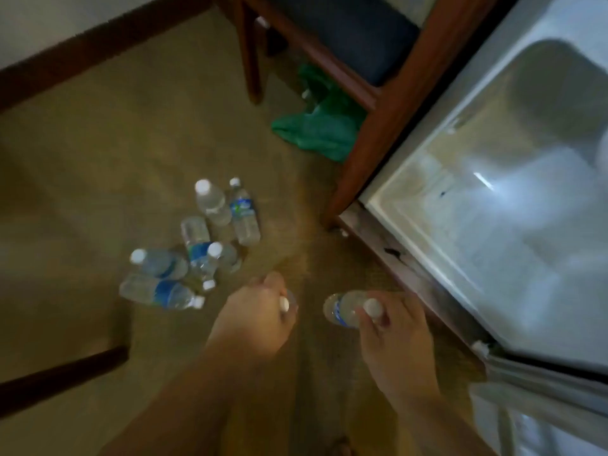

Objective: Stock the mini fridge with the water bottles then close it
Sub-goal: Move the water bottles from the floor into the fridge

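Left hand [260,311] curls around bottle neck, white cap [284,304] showing. Right hand [391,327] pinches second bottle [342,311] at cap. Six bottles [197,245] on carpet [98,159]; fridge [493,225] open.

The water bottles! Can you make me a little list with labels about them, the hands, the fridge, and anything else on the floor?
left hand: grips a bottle by its top; only the white cap shows clearly
right hand: grips a water bottle near its cap
bottles on carpet: a cluster, some standing, some lying down
mini fridge: door open, inside looks bare where visible, though blurry
green bag: crumpled on the carpet under the wooden chair
floor: tan carpet
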{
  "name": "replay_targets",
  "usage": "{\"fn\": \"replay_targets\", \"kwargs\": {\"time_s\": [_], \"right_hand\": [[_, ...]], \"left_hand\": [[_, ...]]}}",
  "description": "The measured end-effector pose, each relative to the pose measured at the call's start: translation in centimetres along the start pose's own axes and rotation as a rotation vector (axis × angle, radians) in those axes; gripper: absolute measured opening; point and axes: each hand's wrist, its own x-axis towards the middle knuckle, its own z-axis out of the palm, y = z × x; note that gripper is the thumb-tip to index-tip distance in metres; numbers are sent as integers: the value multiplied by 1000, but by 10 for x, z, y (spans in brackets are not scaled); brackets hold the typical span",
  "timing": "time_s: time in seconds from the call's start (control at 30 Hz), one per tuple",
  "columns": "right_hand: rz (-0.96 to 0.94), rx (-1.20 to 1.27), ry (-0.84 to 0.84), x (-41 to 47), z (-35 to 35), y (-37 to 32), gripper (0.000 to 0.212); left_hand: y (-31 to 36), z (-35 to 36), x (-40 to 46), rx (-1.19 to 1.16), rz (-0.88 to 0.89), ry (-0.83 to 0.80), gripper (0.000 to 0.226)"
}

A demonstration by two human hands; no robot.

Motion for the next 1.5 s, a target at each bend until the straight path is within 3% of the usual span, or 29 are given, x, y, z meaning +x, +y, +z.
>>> {"fn": "replay_targets", "kwargs": {"time_s": [0.1,0.2,0.43,0.6,0.77,0.93,1.03,1.1,1.23,1.4,1.5], "right_hand": [[41,36,249,17,-28,17,24],[120,80,344,37,-55,38,24],[25,20,690,72,-83,104,23],[128,2,837,98,-100,146,24],[271,66,961,126,-102,162,24],[431,119,1014,156,-115,175,25],[479,284,1033,171,-125,182,27],[495,243,988,181,-130,186,36],[527,124,1071,198,-136,198,39],[709,163,988,206,-135,207,36],[681,278,973,208,-127,208,43]], "left_hand": [[26,9,24,11,133,3,11],[50,13,50,67,320,-13,17],[110,16,103,203,700,90,20],[150,15,112,199,804,245,19],[181,10,113,188,751,351,32],[190,1,100,222,779,414,36],[189,-7,96,284,815,435,41],[186,-11,96,320,824,441,44],[170,-14,98,313,859,486,48],[154,-16,99,286,874,490,51],[152,-15,99,299,885,470,51]]}}
